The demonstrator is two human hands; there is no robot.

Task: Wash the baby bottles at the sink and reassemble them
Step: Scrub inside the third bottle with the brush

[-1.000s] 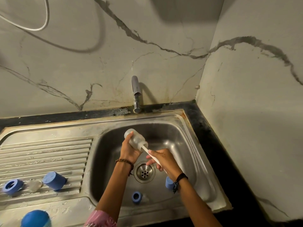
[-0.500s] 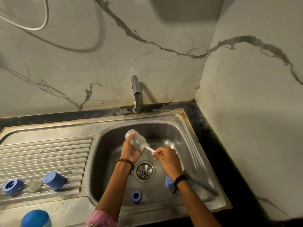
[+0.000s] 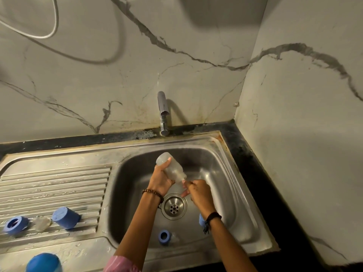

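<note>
Marble-veined walls backed a steel sink (image 3: 225, 146) with a ribbed drainboard (image 3: 59, 185), where a blue ring (image 3: 14, 225), a clear teat (image 3: 41, 223) and a blue cap (image 3: 65, 217) lay apart, seemingly awaiting reassembly. Over the basin the left hand (image 3: 161, 179) gripped a tilted clear bottle (image 3: 172, 167), washing apparently midway; the right hand (image 3: 198, 191) was closed at its mouth, on what I cannot tell. Another blue ring (image 3: 164, 236) lay near the drain (image 3: 174, 206).

a cloudy, translucent bottle (image 3: 172, 169) over a dull steel-grey sink (image 3: 231, 185); blue caps (image 3: 66, 218) and a blue ring (image 3: 14, 225) on the ribbed drainboard (image 3: 59, 185); pale marble wall (image 3: 196, 55) veined dark grey; black counter edge (image 3: 255, 173); pink sleeve (image 3: 121, 265).
</note>
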